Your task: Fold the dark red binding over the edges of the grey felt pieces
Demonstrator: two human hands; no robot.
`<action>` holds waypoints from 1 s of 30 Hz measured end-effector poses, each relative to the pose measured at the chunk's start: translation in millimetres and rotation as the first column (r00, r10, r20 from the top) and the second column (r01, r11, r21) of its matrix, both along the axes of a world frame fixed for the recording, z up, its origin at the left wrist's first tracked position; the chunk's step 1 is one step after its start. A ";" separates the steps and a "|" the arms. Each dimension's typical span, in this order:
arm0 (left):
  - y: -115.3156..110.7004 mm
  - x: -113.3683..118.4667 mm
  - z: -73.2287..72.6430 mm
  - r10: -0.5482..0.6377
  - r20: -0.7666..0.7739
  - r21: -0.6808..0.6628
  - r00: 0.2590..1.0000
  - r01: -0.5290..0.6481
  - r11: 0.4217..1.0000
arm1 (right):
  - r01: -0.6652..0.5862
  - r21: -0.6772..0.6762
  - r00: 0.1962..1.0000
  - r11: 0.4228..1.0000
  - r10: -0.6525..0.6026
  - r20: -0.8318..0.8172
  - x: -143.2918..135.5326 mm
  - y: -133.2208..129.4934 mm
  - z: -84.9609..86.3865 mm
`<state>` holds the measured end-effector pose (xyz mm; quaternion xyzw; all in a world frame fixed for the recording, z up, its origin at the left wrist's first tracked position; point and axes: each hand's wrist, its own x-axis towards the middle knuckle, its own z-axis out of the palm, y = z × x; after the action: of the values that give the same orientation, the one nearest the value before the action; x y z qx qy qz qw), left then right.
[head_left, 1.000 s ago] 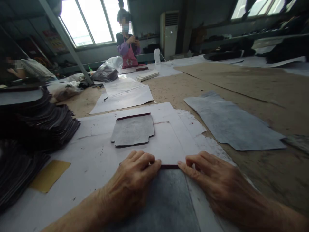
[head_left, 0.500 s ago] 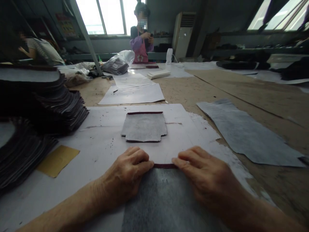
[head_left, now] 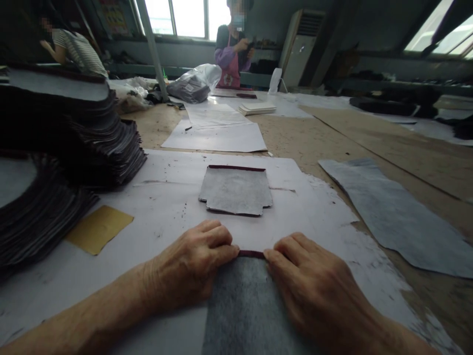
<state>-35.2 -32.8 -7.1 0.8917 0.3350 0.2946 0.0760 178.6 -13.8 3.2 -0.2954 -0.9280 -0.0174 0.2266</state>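
A grey fabric-like panel lies before me on white paper, its far edge turned into a narrow dark red strip. My left hand pinches that edge at its left end, thumb and fingers pressed together. At the right end of the strip, my right hand has its fingers closed on the same edge. Beyond both hands rests a smaller grey piece with notched lower corners and a dark red folded top edge. The panel's near part runs out of view.
Tall stacks of dark, grey-backed pieces stand at the left, near a yellow card. Another grey panel lies to the right. Farther back are white sheets, a plastic bag and a person in a pink apron.
The view has shifted, so the table things sit farther right. My right hand's fingertips are slightly closer to my left hand along the dark red edge.
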 end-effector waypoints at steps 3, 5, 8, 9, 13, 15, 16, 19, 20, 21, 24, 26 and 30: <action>0.6 1.5 -1.0 0.001 -0.033 -0.017 0.999 -0.002 1.000 | -0.035 -0.031 0.999 0.999 0.034 -0.032 -12.4 -1.9 0.6; 0.7 0.4 0.1 0.006 -0.051 -0.039 0.999 -0.008 0.999 | -0.105 0.005 0.994 0.994 0.105 -0.031 -19.1 -4.1 -2.5; 1.1 -3.9 4.6 -0.016 -0.105 -0.093 0.994 0.006 0.996 | -0.159 0.131 0.987 0.978 0.157 0.028 -24.1 -7.2 -8.4; 1.5 -5.7 6.3 -0.033 -0.128 -0.107 0.991 0.019 0.994 | -0.166 0.166 0.986 0.972 0.160 0.046 -24.5 -7.7 -9.8; 3.3 -12.3 9.2 -0.077 -0.175 -0.121 0.982 0.057 0.991 | -0.157 0.199 0.987 0.967 0.150 0.050 -23.3 -6.9 -11.4; 4.1 -14.8 8.5 -0.081 -0.165 -0.115 0.983 0.063 0.991 | -0.155 0.196 0.988 0.968 0.147 0.052 -23.0 -6.0 -10.3; 4.3 -15.8 8.0 -0.080 -0.155 -0.112 0.985 0.063 0.992 | -0.156 0.194 0.987 0.968 0.148 0.055 -23.2 -5.7 -9.4; 4.6 -17.5 7.4 -0.058 -0.125 -0.107 0.990 0.045 0.993 | -0.165 0.178 0.986 0.970 0.155 0.069 -25.2 -5.3 -5.3; 4.5 -17.6 7.6 -0.053 -0.117 -0.109 0.992 0.041 0.993 | -0.160 0.166 0.986 0.973 0.150 0.068 -26.2 -5.1 -3.8; 4.2 -17.5 7.8 -0.051 -0.111 -0.110 0.993 0.039 0.993 | -0.149 0.144 0.988 0.978 0.141 0.068 -27.3 -4.6 -2.6; 3.5 -16.2 7.9 -0.063 -0.107 -0.120 0.992 0.050 0.991 | -0.121 0.043 0.993 0.992 0.120 0.018 -30.1 -1.9 -2.7; 3.6 -16.0 7.1 -0.065 -0.108 -0.127 0.992 0.051 0.991 | -0.165 -0.014 0.985 0.986 0.164 -0.058 -31.1 0.5 -6.3; 6.6 -20.6 9.2 -0.066 -0.056 -0.159 0.996 0.057 0.986 | -0.296 -0.020 0.948 0.955 0.291 -0.128 -31.0 3.3 -14.8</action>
<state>-55.7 -26.1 2.1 0.9015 0.3317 0.2372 0.1448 147.6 -10.5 -11.7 -0.1591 -0.9459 0.0530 0.2779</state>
